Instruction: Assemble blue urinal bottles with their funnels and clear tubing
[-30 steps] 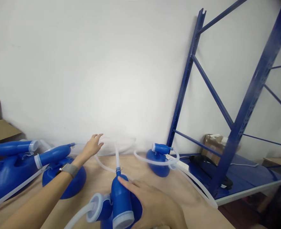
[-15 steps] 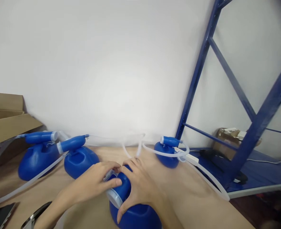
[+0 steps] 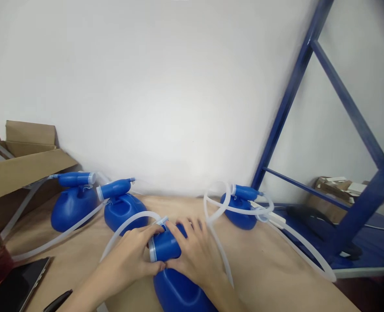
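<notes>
Light is bright, even and diffuse, strongest as a pale patch on the plain white wall (image 3: pixel 178 121), leaving only faint soft shadows on the tan wooden desk (image 3: pixel 260 268) and dull highlights on the rounded blue plastic container (image 3: pixel 175 290). The left hand (image 3: pixel 129 260) and right hand (image 3: pixel 195 255) on it are slightly smeared by motion. At right the dark blue metal rack (image 3: pixel 367 203) leans and blurs with wide-angle distortion, and the right corners darken to a vignette.

A plain white wall (image 3: pixel 146 86) rises behind the tan table (image 3: pixel 270 268). A blue metal shelving rack (image 3: pixel 348 99) stands to the right.
</notes>
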Demonstrator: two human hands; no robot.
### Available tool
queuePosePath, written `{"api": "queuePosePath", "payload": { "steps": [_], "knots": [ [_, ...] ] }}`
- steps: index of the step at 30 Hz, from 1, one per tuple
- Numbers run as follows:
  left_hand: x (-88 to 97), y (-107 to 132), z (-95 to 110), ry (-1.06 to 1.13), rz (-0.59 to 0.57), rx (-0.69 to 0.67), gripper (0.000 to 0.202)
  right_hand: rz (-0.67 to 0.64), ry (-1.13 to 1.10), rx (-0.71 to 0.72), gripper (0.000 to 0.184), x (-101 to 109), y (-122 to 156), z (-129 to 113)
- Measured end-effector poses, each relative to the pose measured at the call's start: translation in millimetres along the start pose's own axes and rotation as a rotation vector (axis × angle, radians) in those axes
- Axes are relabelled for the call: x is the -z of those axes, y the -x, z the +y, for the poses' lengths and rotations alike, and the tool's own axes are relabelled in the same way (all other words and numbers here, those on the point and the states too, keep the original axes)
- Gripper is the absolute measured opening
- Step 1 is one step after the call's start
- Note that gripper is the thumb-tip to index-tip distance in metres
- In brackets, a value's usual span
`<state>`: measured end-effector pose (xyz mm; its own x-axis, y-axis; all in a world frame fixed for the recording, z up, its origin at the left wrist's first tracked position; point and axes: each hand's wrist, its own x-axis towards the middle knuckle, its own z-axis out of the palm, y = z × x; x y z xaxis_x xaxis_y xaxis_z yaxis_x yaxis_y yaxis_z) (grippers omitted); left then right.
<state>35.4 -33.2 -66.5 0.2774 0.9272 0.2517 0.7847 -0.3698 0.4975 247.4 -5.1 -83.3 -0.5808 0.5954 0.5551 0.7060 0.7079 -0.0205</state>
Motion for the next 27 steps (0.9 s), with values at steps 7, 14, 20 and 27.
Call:
{"api": "queuePosePath", "payload": {
  "steps": [7, 14, 20, 27],
  "knots": [
    [23.9, 4, -7, 0.051, -0.003, -0.004, 0.063, -0.063, 0.099, -0.014, 0.088, 8, 6, -2],
    [33.0, 14, 6, 0.136, 0.127, 0.09, 0.058, -0.099, 0.097, -0.08, 0.093, 25, 8, -9],
    [19.3, 3, 4, 0.102, 0.056, 0.138, 0.056, -0.253, 0.081, -0.176, 0.09, 29, 5, -15],
    [1.4, -22, 11, 0.118, 0.124, 0.118, 0.053, -0.261, 0.146, -0.18, 0.111, 43, 5, -18]
  ]
}}
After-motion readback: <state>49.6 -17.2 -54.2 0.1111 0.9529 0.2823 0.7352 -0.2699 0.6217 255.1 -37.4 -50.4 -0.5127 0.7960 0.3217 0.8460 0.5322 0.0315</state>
